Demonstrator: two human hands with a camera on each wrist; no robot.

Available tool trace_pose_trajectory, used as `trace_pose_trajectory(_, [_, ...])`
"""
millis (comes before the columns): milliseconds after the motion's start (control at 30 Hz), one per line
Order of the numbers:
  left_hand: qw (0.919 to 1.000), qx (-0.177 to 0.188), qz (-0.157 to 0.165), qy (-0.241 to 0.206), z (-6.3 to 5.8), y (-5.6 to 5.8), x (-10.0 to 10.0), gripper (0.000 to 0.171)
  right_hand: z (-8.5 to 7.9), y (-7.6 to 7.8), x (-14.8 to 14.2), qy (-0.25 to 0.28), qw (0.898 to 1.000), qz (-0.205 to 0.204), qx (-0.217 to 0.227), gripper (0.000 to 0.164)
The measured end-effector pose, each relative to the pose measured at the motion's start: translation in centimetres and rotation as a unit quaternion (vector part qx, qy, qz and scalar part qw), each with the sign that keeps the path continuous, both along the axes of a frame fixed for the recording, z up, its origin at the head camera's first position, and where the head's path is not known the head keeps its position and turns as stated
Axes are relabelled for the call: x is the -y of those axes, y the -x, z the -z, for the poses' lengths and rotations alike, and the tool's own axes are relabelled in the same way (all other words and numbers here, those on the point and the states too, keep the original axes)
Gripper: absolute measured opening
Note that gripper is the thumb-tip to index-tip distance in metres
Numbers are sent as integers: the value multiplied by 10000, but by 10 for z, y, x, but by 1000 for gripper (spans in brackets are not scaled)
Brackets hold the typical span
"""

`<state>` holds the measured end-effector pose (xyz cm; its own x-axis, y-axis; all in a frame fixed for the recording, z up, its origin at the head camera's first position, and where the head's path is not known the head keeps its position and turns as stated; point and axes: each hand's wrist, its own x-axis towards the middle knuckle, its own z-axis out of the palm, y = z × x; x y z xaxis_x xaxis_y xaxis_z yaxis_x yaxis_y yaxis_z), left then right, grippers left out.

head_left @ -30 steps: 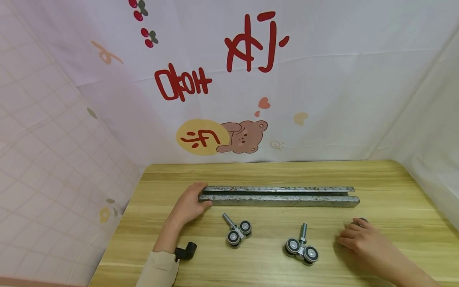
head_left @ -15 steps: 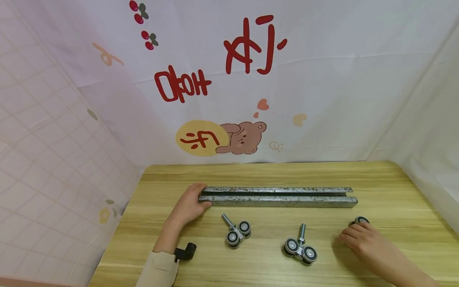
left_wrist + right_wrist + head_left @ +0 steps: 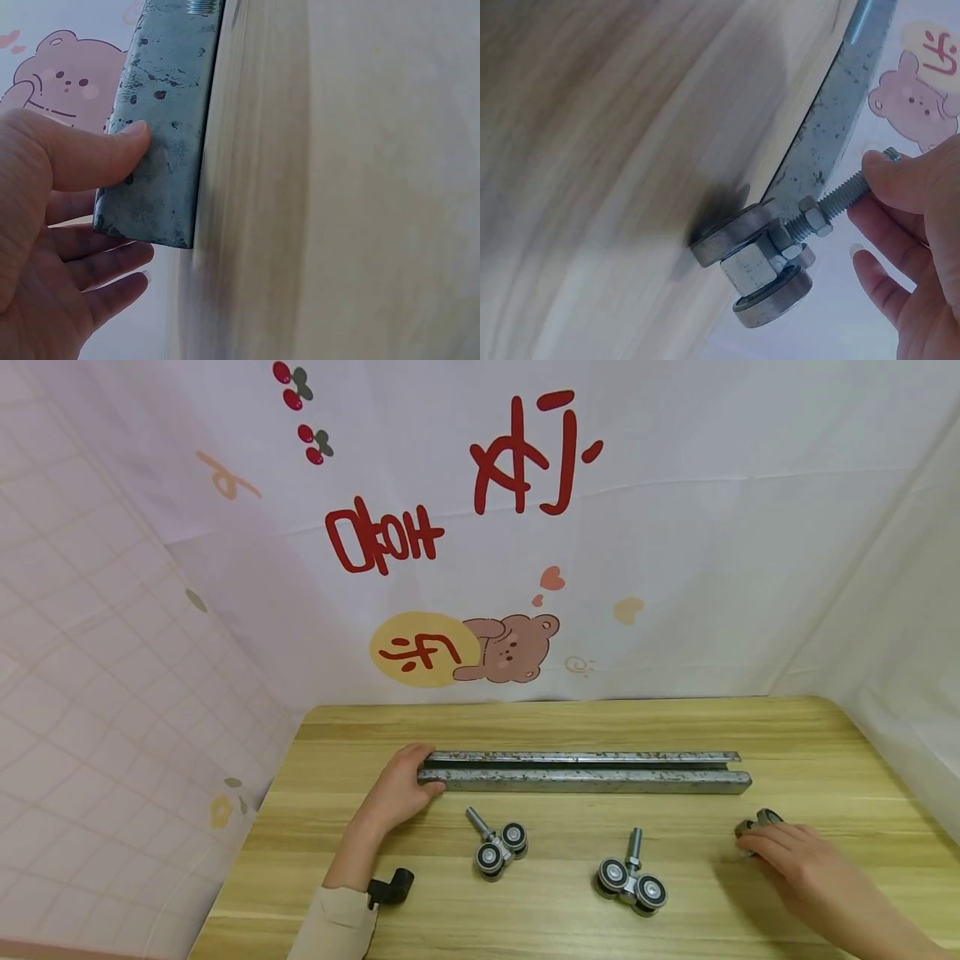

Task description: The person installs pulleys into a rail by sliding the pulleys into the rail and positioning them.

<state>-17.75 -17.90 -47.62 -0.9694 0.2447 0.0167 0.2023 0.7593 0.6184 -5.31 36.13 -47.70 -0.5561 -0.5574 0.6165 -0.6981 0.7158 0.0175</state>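
Note:
A long grey metal channel rail (image 3: 592,781) with speckled, worn edges lies across the table, its slot facing up. My left hand (image 3: 397,789) grips its left end; in the left wrist view the thumb (image 3: 112,154) presses the side of the rail (image 3: 165,150). Right of the rail's other end, my right hand (image 3: 802,868) holds a roller trolley (image 3: 759,822). Seen from the right wrist, thumb and fingers pinch its threaded bolt (image 3: 844,195), and the wheels (image 3: 772,300) point away from the hand, close over the table.
Two more roller trolleys lie in front of the rail, a left trolley (image 3: 501,850) and a middle trolley (image 3: 630,885), bolts pointing away. The wooden table (image 3: 562,927) meets a printed white cloth (image 3: 675,543) behind and at the sides.
My right hand has gone from reaching over the right trolley to pinching its bolt, and the trolley has turned and shifted slightly right. The left hand stays on the rail's end.

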Motion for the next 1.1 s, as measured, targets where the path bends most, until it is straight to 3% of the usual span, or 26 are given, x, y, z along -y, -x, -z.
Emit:
trace_pose_trajectory(167, [10000,25,4,29,1,1,0,68,-2,-1,-4,162,9998,68,68,64])
trace_pose_trajectory(500, [9999,140,-13,-38,0,1,0,69,-6,1,-20,562,9980,112,-256,69])
trace_pose_trajectory(1100, [9998,150,-7,-107,-1,3,0,68,-19,-1,-44,343,9965,733,-231,74])
